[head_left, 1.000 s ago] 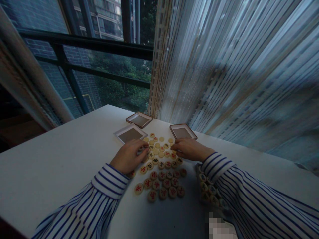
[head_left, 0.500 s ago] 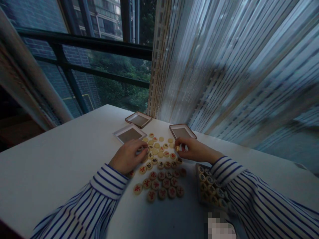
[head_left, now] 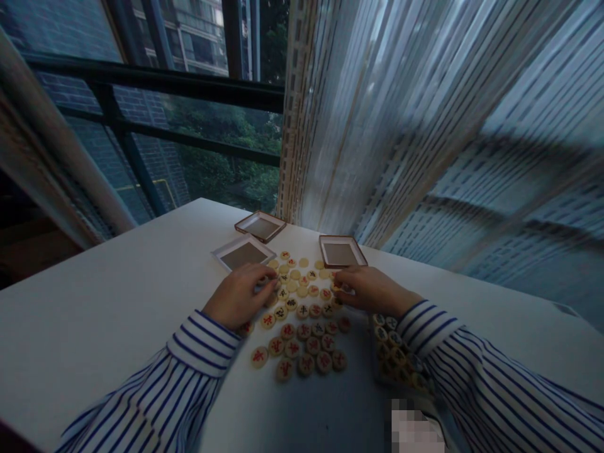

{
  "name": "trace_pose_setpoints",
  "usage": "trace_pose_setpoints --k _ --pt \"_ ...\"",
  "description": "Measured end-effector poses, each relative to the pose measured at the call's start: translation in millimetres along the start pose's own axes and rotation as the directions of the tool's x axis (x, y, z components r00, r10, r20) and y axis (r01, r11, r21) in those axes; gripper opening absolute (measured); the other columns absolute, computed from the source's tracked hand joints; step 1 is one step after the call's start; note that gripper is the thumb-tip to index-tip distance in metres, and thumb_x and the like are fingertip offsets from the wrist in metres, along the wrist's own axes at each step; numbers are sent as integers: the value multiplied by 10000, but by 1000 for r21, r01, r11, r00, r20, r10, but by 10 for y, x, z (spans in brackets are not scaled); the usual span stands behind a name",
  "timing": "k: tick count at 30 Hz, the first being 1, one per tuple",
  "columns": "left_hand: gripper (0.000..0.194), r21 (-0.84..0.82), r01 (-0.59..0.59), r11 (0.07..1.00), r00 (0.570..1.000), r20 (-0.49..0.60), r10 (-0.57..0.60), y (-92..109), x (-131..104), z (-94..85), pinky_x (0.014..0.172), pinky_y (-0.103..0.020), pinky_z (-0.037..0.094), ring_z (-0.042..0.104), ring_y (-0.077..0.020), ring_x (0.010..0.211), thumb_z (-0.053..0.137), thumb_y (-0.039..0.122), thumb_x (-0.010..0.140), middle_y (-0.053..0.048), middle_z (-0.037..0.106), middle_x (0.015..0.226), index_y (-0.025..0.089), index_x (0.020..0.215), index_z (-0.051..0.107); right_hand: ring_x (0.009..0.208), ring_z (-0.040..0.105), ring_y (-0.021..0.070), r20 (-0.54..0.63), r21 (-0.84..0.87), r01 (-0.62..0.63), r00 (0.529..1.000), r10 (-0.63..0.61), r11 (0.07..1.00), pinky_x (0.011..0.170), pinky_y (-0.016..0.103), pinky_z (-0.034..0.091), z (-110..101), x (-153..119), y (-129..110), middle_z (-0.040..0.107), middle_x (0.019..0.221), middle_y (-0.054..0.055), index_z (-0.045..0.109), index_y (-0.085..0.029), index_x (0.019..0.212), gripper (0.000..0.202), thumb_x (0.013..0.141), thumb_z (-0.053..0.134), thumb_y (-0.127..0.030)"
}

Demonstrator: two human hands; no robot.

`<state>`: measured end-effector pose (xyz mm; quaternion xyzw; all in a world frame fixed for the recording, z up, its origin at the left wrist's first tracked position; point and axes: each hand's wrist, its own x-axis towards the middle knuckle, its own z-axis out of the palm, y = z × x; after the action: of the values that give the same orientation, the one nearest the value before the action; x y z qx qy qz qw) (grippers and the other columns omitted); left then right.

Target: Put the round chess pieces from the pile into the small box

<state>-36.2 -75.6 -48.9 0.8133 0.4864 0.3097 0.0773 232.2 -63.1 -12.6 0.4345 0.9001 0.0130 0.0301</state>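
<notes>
Left of all the fingers, the white tabletop (head_left: 123,283) passes under a striped sleeve (head_left: 202,352). The left hand (head_left: 236,294) has its thumb and forefinger bent toward each other; whether a disc is pinched there, I cannot tell. Just beyond these fingers lies a shallow white-rimmed tray (head_left: 244,253), and farther behind it a brown-rimmed tray (head_left: 259,228). Right beside the left fingertips is a black-marked xiangqi piece (head_left: 283,278). Between the two hands, and toward the wearer, spread many xiangqi pieces (head_left: 306,363), some with red or black characters and some showing a plain face. The right hand (head_left: 375,289) has thumb and fingers curled close together at the right edge of the spread, with a red-marked piece (head_left: 334,275) at the tips; I cannot tell if it is gripped or already released. Half a second ago these fingers were more arched, with a piece visible between them; now the hand is flatter, while the left hand has hardly changed. This means, in my judgement, that the handling belongs to the right hand. Beyond its fingers stands another brown-rimmed tray (head_left: 343,253); nearer the wearer, partly under the right sleeve (head_left: 434,333), is a box of pieces (head_left: 404,385).
</notes>
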Motion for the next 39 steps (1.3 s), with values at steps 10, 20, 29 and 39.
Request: trace_pose_setpoints --k 10,20,29,39 --pt "250 4 14 1000 1000 1 -14 -1 2 8 777 -332 478 617 -196 827 457 317 808 -62 688 865 182 886 651 855 618 184 85 -33 -1 996 4 999 708 255 396 -6 11 1 678 911 89 615 -178 938 225 882 429 -290" --pt "241 7 2 1000 1000 19 -2 1 12 0 757 -329 481 618 -195 799 463 303 808 -67 687 838 170 880 650 832 622 176 93 -43 30 995 -26 999 682 243 389 21 38 11 680 908 75 625 -188 930 225 888 428 -288" --pt "255 19 -12 1000 999 34 12 27 6 -8 771 -325 480 616 -197 818 449 307 820 -73 689 844 161 880 650 825 613 168 69 -67 59 996 -55 996 691 246 395 -5 29 0 661 902 70 646 -179 868 265 898 397 -265" --pt "271 27 -23 999 998 50 22 -5 9 42 773 -323 484 621 -193 823 429 318 829 -74 689 853 162 879 646 918 608 212 -25 -177 -252 967 252 951 679 275 440 110 303 157 623 1036 94 594 -182 1016 263 895 381 -276"
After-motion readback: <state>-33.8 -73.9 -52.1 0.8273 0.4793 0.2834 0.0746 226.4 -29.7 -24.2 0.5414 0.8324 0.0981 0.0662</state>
